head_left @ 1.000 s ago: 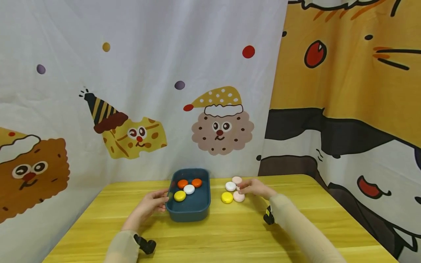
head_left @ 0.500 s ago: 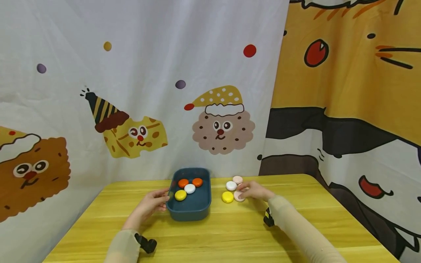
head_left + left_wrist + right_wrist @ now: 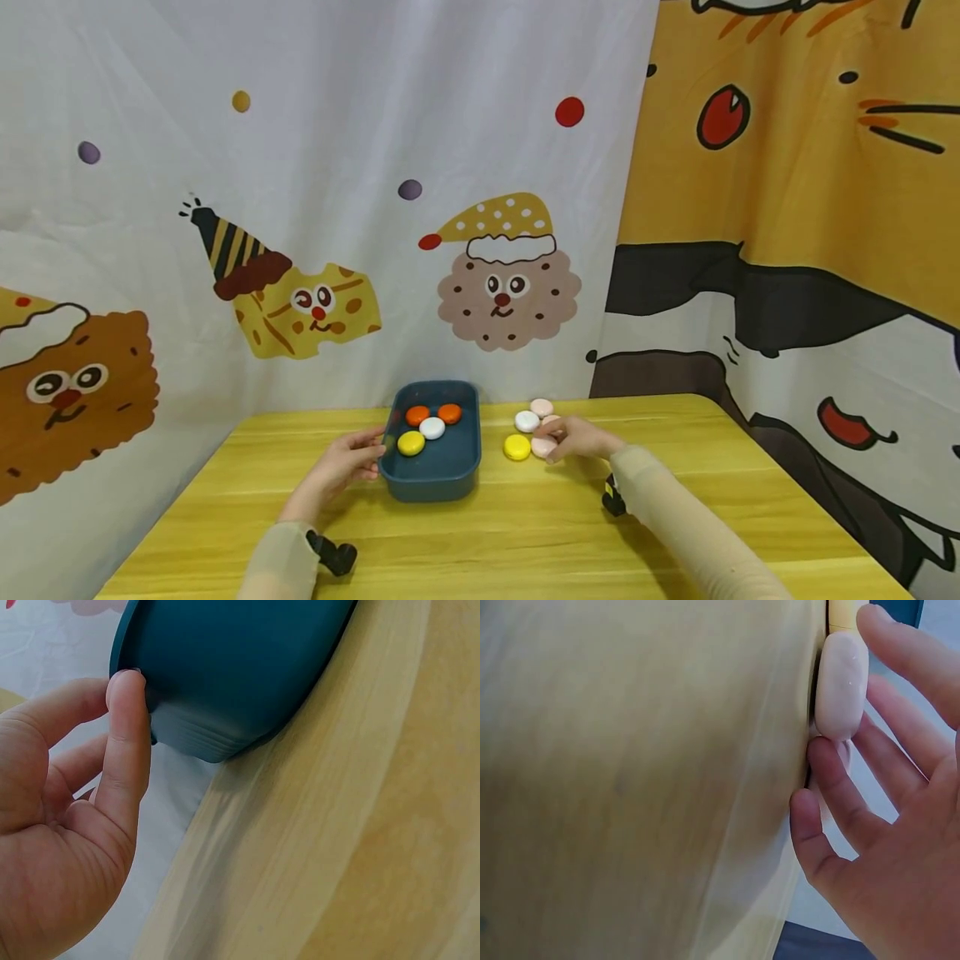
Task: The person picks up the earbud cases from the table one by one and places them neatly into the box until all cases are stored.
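My left hand [image 3: 345, 460] holds the left rim of a dark blue box [image 3: 450, 490] between thumb and fingers, as the left wrist view shows. Inside lie two orange discs [image 3: 450, 413], a white disc [image 3: 432, 428] and a yellow disc [image 3: 411, 442]. Right of the box my right hand [image 3: 577, 437] hovers low over a cluster of smooth, rounded discs. In the right wrist view its fingers are spread around a pink disc [image 3: 841, 686], the thumb beyond one side and fingertips by the other. A firm grip does not show.
Beside the pink disc lie a yellow disc [image 3: 517, 447], a white disc [image 3: 527, 421] and a farther pink disc [image 3: 541, 407]. Another pink one is partly hidden by my fingers. A cartoon-printed curtain [image 3: 337, 125] hangs right behind the wooden table [image 3: 465, 550].
My right hand has shifted slightly toward the nearer pink disc, uncovering a bit more of the disc behind it. The left hand and box keep their place; the view tilts slightly.
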`<state>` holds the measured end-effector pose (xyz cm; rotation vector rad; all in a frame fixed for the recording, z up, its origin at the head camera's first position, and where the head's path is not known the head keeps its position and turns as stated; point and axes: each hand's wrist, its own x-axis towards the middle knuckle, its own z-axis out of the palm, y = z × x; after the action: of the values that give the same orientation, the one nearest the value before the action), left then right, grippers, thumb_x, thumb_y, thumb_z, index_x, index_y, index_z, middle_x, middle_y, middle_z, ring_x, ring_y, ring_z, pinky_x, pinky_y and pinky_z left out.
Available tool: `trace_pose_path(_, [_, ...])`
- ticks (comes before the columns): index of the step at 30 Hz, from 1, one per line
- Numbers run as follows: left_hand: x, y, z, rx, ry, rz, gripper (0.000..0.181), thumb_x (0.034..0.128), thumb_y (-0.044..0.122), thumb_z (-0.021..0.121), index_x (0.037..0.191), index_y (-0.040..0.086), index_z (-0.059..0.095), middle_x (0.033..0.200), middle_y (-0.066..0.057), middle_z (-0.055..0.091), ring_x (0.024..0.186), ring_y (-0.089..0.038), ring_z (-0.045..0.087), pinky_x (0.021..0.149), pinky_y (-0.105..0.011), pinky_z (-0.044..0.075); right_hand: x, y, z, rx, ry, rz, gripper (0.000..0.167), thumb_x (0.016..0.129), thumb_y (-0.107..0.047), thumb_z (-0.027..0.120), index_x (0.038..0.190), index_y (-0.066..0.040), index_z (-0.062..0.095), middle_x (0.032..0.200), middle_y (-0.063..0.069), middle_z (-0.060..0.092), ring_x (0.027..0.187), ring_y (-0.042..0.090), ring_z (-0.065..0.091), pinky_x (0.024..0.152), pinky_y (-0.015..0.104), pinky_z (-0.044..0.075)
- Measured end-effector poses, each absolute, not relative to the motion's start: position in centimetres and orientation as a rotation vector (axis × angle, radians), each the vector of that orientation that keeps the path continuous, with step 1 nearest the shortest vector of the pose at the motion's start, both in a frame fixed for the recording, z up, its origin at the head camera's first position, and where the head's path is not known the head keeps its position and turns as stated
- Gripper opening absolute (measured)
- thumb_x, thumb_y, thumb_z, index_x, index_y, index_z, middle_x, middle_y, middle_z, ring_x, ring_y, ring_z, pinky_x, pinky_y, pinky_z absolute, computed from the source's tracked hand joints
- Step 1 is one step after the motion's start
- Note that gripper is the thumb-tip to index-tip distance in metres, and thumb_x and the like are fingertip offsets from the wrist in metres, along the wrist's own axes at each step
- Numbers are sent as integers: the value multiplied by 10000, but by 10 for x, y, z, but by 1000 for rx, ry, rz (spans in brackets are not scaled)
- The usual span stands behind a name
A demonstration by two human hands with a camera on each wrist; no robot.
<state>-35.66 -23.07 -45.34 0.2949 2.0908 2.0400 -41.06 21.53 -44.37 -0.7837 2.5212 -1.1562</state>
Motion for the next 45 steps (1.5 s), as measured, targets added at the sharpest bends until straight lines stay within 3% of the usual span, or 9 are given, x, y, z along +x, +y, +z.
trace_pose_path(13, [-353,-230,-452,300,2093,2039,605,968,62,583,1481,-79,294,1043,-96,491,649,-101,576,611,-225,553,-411,213,-444,-825,2520,-1157,400,788,-40,774,1170,11,666,1197,132,595,1093,270,522,983,480,406])
trace_pose_path(21, [-355,-230,-452,299,2099,2036,619,964,86,602,1483,-65,302,1049,-105,505,649,-105,581,614,-233,555,-413,213,-444,-867,2517,-1147,376,780,-1,761,1143,33,669,1145,133,604,1009,240,516,912,384,422])
trace_pose_path(32, [-356,-231,-454,305,2101,2040,618,964,84,602,1480,-74,301,1051,-103,503,652,-105,577,610,-226,553,-416,211,-447,-872,2600,-1098,348,761,-12,779,1101,-12,703,1138,100,631,1005,230,549,912,429,450])
trace_pose_path(40, [-356,-231,-453,291,2099,2045,626,959,94,614,1477,-76,306,1060,-112,514,650,-111,582,612,-232,557,-414,212,-442,-848,2633,-1106,351,756,-35,789,1097,-17,707,1138,114,641,984,216,551,884,386,453])
trace_pose_path(45, [-355,-230,-452,287,2104,2038,617,963,84,603,1481,-69,305,1055,-114,509,647,-106,581,618,-235,558,-415,215,-438,-814,2667,-1108,435,744,-66,801,1155,11,680,1144,145,646,998,245,581,888,378,479])
